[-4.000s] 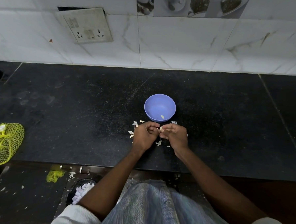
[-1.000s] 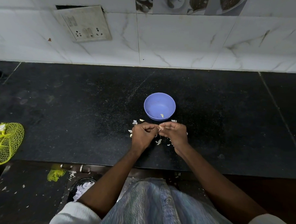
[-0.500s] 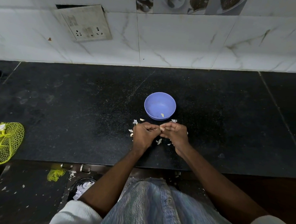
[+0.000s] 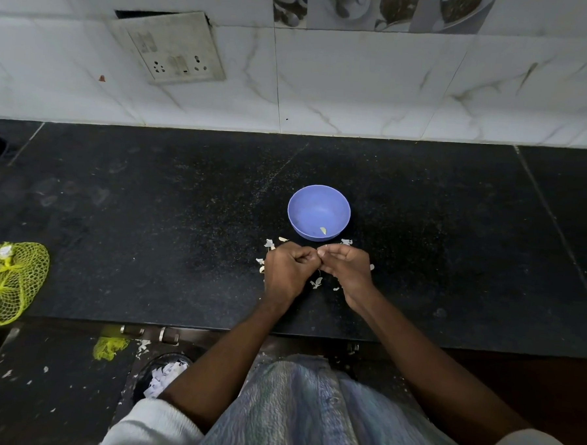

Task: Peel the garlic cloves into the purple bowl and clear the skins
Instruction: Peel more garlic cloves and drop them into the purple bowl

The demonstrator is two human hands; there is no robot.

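Garlic clove is sitting hidden between the left hand and right hand, both curling and pinching at it, at 6 o'clock of the purple bowl, which is holding one peeled clove. Skins are lying uncleared. No writing is reading legibly.

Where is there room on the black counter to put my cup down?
Bare counter lies right of the purple bowl, and between the bowl and the yellow net bag. It is crowded around both hands, where garlic skins are scattered.
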